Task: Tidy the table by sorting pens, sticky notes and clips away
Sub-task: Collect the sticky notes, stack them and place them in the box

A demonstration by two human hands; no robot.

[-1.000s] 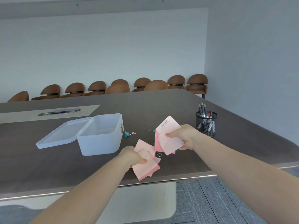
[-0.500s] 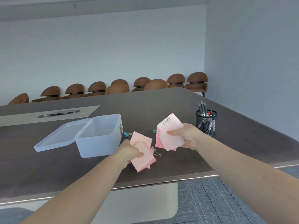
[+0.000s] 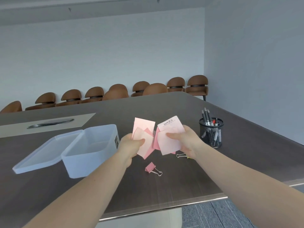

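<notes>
My left hand (image 3: 130, 146) grips a fan of pink sticky notes (image 3: 144, 131), held upright above the dark table (image 3: 246, 153). My right hand (image 3: 185, 139) grips a second bunch of pink sticky notes (image 3: 170, 137), close beside the first. A pink binder clip (image 3: 152, 168) lies on the table below the hands. Another clip (image 3: 181, 156) with wire handles peeks out under my right wrist. An open translucent plastic box (image 3: 89, 150) stands to the left of my left hand. A black mesh pen cup (image 3: 211, 134) with several pens stands to the right.
The box's lid (image 3: 42, 155) lies flat against the box's left side. A pale inlay with a metal cable cover (image 3: 50, 122) runs across the far left of the table. Brown chairs (image 3: 154, 88) line the back wall. The table's near edge (image 3: 164, 209) runs below my forearms.
My left hand has lifted its notes up and right, close to the right hand's bunch. The pink clip they hid on the table now shows. The teal clips are out of sight.
</notes>
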